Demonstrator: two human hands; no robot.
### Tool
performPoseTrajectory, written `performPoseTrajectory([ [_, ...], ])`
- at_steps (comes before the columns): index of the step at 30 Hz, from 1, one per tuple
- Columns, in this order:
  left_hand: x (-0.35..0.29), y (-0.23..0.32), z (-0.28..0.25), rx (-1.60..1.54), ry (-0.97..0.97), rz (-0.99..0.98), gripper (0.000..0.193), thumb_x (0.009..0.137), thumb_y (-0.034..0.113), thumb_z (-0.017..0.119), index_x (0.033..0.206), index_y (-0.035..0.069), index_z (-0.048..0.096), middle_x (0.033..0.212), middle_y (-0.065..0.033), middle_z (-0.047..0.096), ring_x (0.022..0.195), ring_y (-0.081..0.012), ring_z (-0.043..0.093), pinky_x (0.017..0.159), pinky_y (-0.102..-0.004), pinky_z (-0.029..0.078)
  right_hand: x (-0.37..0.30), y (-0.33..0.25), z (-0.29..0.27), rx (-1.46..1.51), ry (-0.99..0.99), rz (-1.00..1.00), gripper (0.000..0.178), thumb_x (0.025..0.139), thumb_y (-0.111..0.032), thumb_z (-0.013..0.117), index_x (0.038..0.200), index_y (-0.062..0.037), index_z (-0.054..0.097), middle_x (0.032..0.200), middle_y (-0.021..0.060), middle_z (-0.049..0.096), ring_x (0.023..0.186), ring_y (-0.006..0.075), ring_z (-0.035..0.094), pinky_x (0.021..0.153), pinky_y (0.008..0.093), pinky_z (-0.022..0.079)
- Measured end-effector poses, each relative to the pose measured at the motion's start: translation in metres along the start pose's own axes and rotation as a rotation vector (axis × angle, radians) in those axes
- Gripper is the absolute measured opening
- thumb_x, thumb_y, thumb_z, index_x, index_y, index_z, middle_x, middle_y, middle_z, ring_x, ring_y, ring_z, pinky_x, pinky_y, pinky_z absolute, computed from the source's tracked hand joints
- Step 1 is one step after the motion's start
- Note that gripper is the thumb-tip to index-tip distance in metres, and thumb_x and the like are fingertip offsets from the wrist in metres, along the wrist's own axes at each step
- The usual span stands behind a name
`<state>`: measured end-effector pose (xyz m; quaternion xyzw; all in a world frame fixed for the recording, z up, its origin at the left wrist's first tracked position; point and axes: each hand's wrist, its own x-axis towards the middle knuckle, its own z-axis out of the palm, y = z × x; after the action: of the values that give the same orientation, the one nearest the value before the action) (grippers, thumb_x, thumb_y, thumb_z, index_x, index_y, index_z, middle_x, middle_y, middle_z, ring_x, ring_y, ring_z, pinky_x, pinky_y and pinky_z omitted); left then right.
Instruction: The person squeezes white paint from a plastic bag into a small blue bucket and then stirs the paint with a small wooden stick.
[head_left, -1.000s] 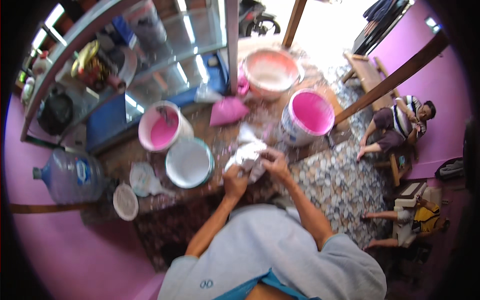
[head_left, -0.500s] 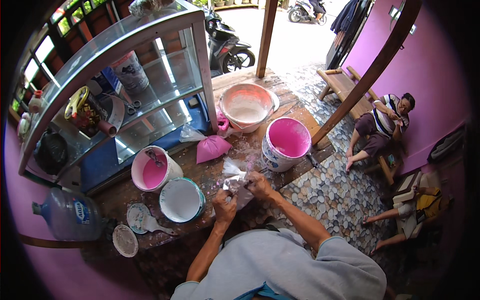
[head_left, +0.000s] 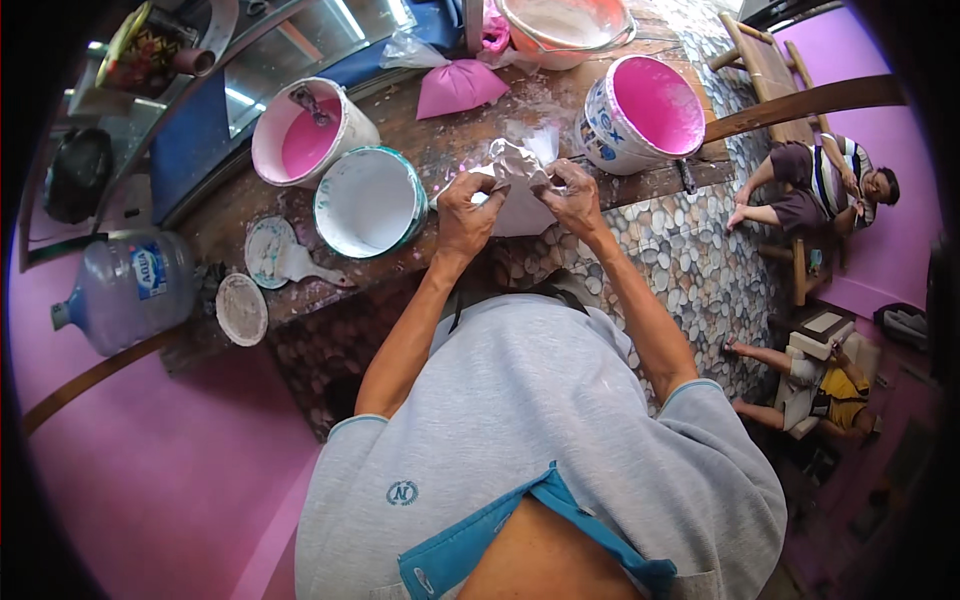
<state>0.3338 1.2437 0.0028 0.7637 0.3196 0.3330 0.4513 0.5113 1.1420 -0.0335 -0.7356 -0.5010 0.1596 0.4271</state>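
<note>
Both my hands grip the crumpled top of a plastic bag (head_left: pixel 522 208) with white contents, at the table's near edge. My left hand (head_left: pixel 468 214) pinches the left side of its mouth, and my right hand (head_left: pixel 574 204) pinches the right side. What lies inside the bag is hard to make out. Beyond it rests a knotted clear bag of pink material (head_left: pixel 460 90). Left of my hands stand a white tub with a teal rim (head_left: pixel 368 205), coated white inside, and a bucket of pink paint (head_left: pixel 362 140) with a tool in it. A larger pink-stained bucket (head_left: pixel 608 145) stands to the right.
An orange basin (head_left: pixel 560 58) with whitish residue stands at the back. A white-smeared paddle-shaped tool (head_left: pixel 270 252), a round lid (head_left: pixel 242 310) and a large water jug (head_left: pixel 140 285) lie left. A glass cabinet (head_left: pixel 290 65) borders the table. Two people (head_left: pixel 825 185) sit along the right.
My view has tipped down, so the table sits higher in the picture and more of my shirt shows. My hands have moved slightly apart at the bag's top, spreading it wider.
</note>
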Motion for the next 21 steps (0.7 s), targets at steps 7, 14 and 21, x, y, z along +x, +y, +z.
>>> performPoseTrajectory([
  [7,-0.03,-0.06,0.009,0.481,-0.276,-0.007,0.111,0.046,0.043,0.086,0.133,0.0,0.032,0.132,-0.0236,0.034,0.124,-0.0401,0.034,0.103,-0.0474,0.031,-0.014,0.023,0.002,-0.396,-0.274,-0.132,0.094,0.056,-0.033,0.079,0.137,-0.0105,0.035,0.123,0.0245,0.045,0.115,0.0399,0.043,0.101,0.0476,0.032],
  [14,-0.021,-0.081,0.022,0.659,-0.36,0.053,0.12,0.041,0.043,0.086,0.135,-0.001,0.027,0.133,-0.0232,0.033,0.124,-0.0394,0.032,0.103,-0.0471,0.026,-0.013,0.045,0.02,-0.315,-0.372,-0.147,0.107,0.051,-0.036,0.082,0.14,-0.0081,0.028,0.127,0.0281,0.04,0.122,0.0436,0.036,0.104,0.0491,0.028],
  [21,-0.014,-0.093,0.032,0.636,-0.123,0.116,0.084,0.042,0.041,0.084,0.11,0.003,0.051,0.099,-0.0125,0.054,0.096,-0.0304,0.051,0.084,-0.0445,0.039,0.012,0.044,0.025,-0.236,-0.416,-0.129,0.079,0.053,-0.027,0.083,0.119,0.0009,0.052,0.118,0.0256,0.048,0.108,0.0413,0.05,0.092,0.0432,0.042],
])
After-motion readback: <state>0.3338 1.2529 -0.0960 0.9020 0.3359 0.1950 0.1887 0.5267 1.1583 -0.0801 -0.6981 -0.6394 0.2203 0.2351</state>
